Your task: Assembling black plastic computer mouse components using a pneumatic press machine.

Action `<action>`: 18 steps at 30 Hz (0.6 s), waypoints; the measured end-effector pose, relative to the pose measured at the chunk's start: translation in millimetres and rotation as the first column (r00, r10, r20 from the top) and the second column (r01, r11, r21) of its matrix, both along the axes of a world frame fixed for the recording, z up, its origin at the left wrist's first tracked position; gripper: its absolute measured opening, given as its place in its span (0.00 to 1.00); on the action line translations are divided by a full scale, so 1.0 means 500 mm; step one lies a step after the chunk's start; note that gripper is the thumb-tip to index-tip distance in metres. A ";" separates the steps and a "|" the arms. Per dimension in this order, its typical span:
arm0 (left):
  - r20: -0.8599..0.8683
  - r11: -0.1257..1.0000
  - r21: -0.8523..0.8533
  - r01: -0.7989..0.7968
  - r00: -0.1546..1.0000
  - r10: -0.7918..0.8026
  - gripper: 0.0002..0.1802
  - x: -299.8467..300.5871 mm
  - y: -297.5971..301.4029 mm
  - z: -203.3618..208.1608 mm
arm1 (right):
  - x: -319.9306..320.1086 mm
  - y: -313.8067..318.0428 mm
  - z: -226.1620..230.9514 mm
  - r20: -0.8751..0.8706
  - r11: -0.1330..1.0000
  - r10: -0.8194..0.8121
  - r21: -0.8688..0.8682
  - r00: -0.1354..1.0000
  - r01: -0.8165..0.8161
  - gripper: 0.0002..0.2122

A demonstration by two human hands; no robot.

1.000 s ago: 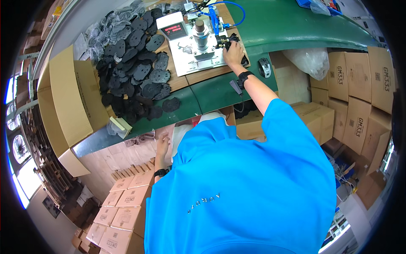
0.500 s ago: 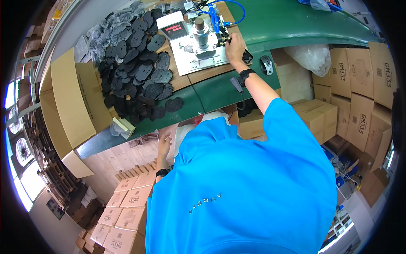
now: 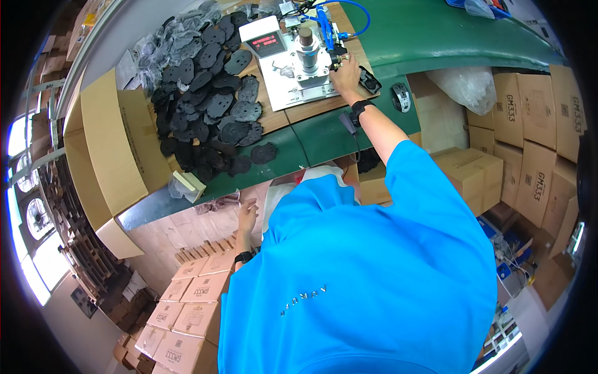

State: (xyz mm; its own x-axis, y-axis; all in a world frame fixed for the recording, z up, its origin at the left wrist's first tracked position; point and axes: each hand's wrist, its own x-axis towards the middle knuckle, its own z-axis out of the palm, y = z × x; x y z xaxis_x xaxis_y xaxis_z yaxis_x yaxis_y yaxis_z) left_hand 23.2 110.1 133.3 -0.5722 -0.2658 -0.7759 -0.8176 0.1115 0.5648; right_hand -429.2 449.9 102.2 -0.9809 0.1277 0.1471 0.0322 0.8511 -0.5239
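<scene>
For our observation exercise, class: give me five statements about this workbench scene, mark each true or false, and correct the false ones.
1. The right hand is to the right of the metal cylinder. True.
2. The left hand rests on the black pieces. False: it is off the bench, in front of its edge.
3. The looping hose is red. False: it is blue.
4. An open carton stands left of the black pieces. True.
5. Both wrists are bare. False: each wears a dark band.

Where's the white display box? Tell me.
In the head view, the white box sits near the top, left of centre, between black pieces and the metal cylinder.
</scene>
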 end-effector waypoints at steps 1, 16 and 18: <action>-0.005 1.000 0.007 -0.004 1.000 0.004 0.20 0.001 0.000 0.000 | -0.006 0.002 -0.001 0.004 1.000 -0.006 -0.003 1.000 0.006 0.22; -0.018 1.000 -0.025 0.002 1.000 -0.002 0.20 -0.009 -0.004 -0.001 | -0.034 -0.003 -0.001 0.098 0.991 0.038 -0.132 0.994 -0.024 0.26; -0.018 0.999 -0.031 0.009 1.000 -0.009 0.20 -0.006 -0.006 -0.005 | -0.039 -0.001 0.001 0.067 0.990 0.051 -0.131 0.996 -0.042 0.25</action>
